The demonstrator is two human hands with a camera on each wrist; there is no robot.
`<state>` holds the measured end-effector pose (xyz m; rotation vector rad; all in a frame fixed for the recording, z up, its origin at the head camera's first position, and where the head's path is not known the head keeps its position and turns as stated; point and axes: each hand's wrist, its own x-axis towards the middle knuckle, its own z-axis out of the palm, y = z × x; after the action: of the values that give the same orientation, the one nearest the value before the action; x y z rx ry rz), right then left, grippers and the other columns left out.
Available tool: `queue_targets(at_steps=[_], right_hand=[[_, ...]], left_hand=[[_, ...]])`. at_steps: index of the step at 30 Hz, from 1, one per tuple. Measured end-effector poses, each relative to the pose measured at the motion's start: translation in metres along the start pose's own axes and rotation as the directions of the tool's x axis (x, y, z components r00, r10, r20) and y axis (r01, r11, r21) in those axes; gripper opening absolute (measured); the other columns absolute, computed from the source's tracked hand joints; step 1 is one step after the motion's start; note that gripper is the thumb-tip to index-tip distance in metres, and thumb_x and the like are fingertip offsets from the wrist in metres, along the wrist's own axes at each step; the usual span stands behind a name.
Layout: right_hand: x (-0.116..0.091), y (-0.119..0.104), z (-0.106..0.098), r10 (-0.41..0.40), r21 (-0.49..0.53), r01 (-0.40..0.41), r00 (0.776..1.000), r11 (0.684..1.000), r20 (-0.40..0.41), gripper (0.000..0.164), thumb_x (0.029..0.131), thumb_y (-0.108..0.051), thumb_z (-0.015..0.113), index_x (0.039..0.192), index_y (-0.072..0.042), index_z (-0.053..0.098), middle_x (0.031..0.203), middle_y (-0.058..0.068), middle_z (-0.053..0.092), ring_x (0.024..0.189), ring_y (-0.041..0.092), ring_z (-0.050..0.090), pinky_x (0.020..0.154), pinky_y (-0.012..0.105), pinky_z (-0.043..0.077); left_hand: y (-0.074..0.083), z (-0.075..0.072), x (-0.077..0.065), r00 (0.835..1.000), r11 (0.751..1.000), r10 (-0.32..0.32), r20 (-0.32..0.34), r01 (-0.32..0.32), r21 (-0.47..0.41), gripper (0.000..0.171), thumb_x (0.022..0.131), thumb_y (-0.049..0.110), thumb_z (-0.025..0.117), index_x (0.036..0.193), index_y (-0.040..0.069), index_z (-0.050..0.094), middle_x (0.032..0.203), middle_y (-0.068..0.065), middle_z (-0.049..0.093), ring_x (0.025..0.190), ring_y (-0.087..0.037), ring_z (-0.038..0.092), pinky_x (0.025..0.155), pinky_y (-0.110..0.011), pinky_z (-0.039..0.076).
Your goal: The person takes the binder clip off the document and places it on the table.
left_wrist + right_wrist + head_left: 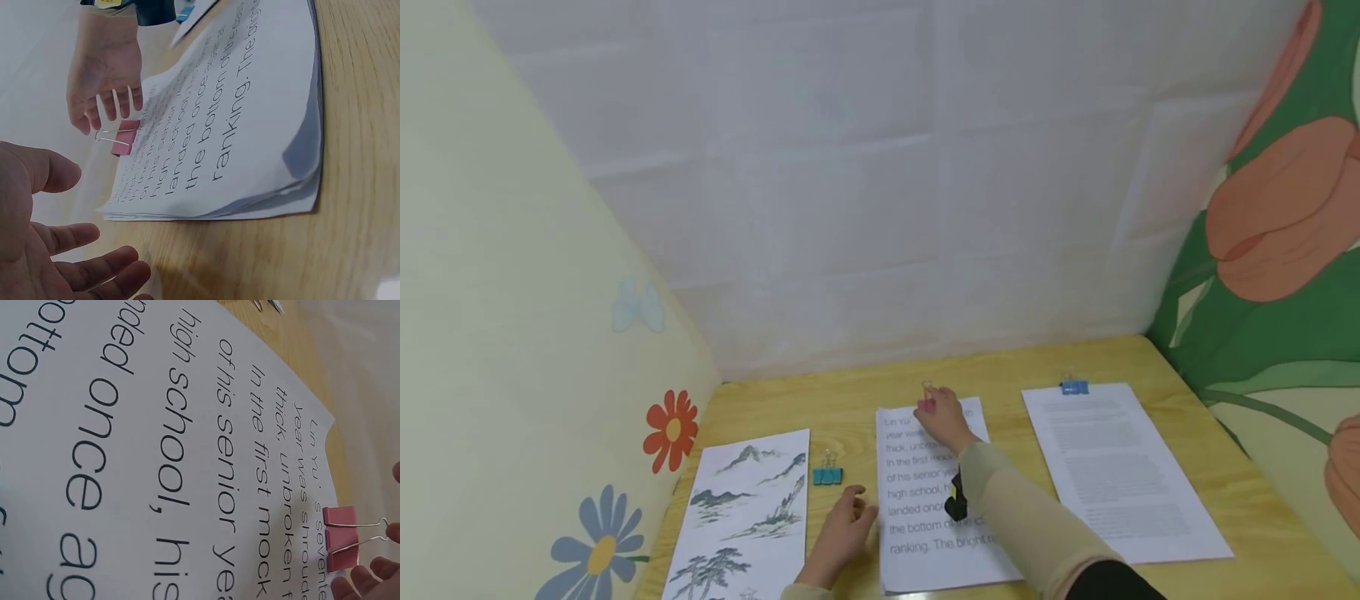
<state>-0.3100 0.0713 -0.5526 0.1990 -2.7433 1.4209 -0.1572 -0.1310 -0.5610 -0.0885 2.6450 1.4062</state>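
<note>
A pink binder clip (342, 537) sits on the top edge of a thick stack of printed paper (925, 571), its wire handles pointing away from the sheets. My right hand (946, 421) is at that clip with its fingers loosely extended; in the right wrist view a fingertip (393, 532) is close to the handle ends, and whether it touches them I cannot tell. Left of the stack is my left hand (844, 533), fingers relaxed and holding nothing. It hovers beside the stack's edge in the left wrist view (44, 231).
Sheets with ink landscapes (737, 500) lie at the left, with a teal binder clip (827, 476) standing beside them. On the right is a printed document (1120, 475) with a blue binder clip (1074, 387) at its top. A white sheet-covered wall (850, 208) closes off the back.
</note>
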Motion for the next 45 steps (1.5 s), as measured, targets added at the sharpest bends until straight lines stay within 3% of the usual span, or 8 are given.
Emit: queue_targets(at_steps=[7,17,22,25,29,35,39,45], right_hand=[[0.007,0.011,0.002,-0.089,-0.008,0.089,0.996,0.996,0.016,0.052,0.091,-0.021,0.063,0.129,0.015,0.06,0.142,0.043,0.045,0.135,0.058,0.041,0.115,0.062,0.032],[0.005,0.007,-0.001,0.022,-0.047,-0.018,0.996,0.999,0.083,0.059,0.092,-0.019,0.064,0.138,0.017,0.053,0.147,0.041,0.041,0.135,0.059,0.04,0.115,0.062,0.032],[0.004,0.008,0.0,0.072,-0.052,-0.068,0.993,0.996,0.095,0.06,0.094,-0.019,0.063,0.142,0.015,0.051,0.15,0.039,0.039,0.137,0.057,0.04,0.115,0.06,0.033],[0.003,0.009,0.001,0.073,-0.048,-0.069,0.993,0.997,0.091,0.059,0.094,-0.019,0.063,0.142,0.015,0.051,0.15,0.039,0.039,0.136,0.058,0.039,0.115,0.061,0.033],[0.002,0.01,0.002,0.067,-0.037,-0.064,0.994,0.997,0.089,0.06,0.093,-0.018,0.063,0.142,0.015,0.051,0.15,0.039,0.038,0.136,0.06,0.038,0.115,0.063,0.031],[0.001,0.012,0.004,0.043,-0.053,-0.037,0.994,0.998,0.105,0.063,0.092,-0.017,0.062,0.144,0.015,0.048,0.151,0.039,0.036,0.135,0.062,0.037,0.113,0.065,0.032],[0.002,0.017,0.006,0.033,-0.073,-0.025,0.994,0.997,0.108,0.063,0.093,-0.017,0.062,0.145,0.015,0.048,0.151,0.039,0.036,0.135,0.06,0.038,0.114,0.064,0.032],[0.003,0.02,0.008,0.052,-0.06,-0.046,0.993,0.997,0.102,0.062,0.093,-0.017,0.064,0.144,0.014,0.048,0.15,0.037,0.038,0.136,0.058,0.039,0.114,0.063,0.033]], left_hand=[[-0.001,0.004,0.001,0.999,1.0,-0.01,0.04,0.01,-0.013,0.048,0.101,0.021,0.062,0.135,-0.01,0.052,0.123,-0.034,0.061,0.11,-0.047,0.062,0.094,-0.063,0.05],[0.002,0.01,0.001,0.998,0.999,-0.021,0.051,0.023,-0.029,0.048,0.101,0.022,0.063,0.135,-0.009,0.052,0.13,-0.038,0.057,0.12,-0.054,0.056,0.1,-0.066,0.045],[0.007,0.014,0.003,0.993,0.991,-0.05,0.105,0.062,-0.115,0.052,0.102,0.024,0.061,0.14,-0.009,0.048,0.138,-0.038,0.052,0.129,-0.054,0.05,0.106,-0.066,0.039],[0.012,0.016,0.004,0.99,0.973,-0.085,0.117,0.108,-0.205,0.053,0.103,0.023,0.058,0.143,-0.01,0.044,0.143,-0.041,0.046,0.134,-0.057,0.043,0.109,-0.068,0.035],[0.016,0.016,0.008,0.979,0.909,-0.17,0.116,0.201,-0.365,0.055,0.105,0.02,0.052,0.149,-0.008,0.034,0.148,-0.039,0.038,0.137,-0.056,0.039,0.109,-0.064,0.039],[0.013,0.014,0.009,0.955,0.815,-0.256,0.15,0.297,-0.498,0.06,0.106,0.018,0.047,0.152,-0.01,0.021,0.136,-0.032,0.053,0.125,-0.045,0.055,0.104,-0.055,0.046],[0.01,0.017,0.006,0.949,0.802,-0.271,0.161,0.315,-0.508,0.059,0.105,0.017,0.048,0.149,-0.013,0.023,0.121,-0.025,0.065,0.108,-0.034,0.065,0.101,-0.052,0.045],[0.006,0.028,0.006,0.951,0.836,-0.264,0.162,0.31,-0.453,0.045,0.105,0.016,0.051,0.137,-0.015,0.043,0.109,-0.012,0.067,0.095,-0.022,0.063,0.093,-0.045,0.049]])
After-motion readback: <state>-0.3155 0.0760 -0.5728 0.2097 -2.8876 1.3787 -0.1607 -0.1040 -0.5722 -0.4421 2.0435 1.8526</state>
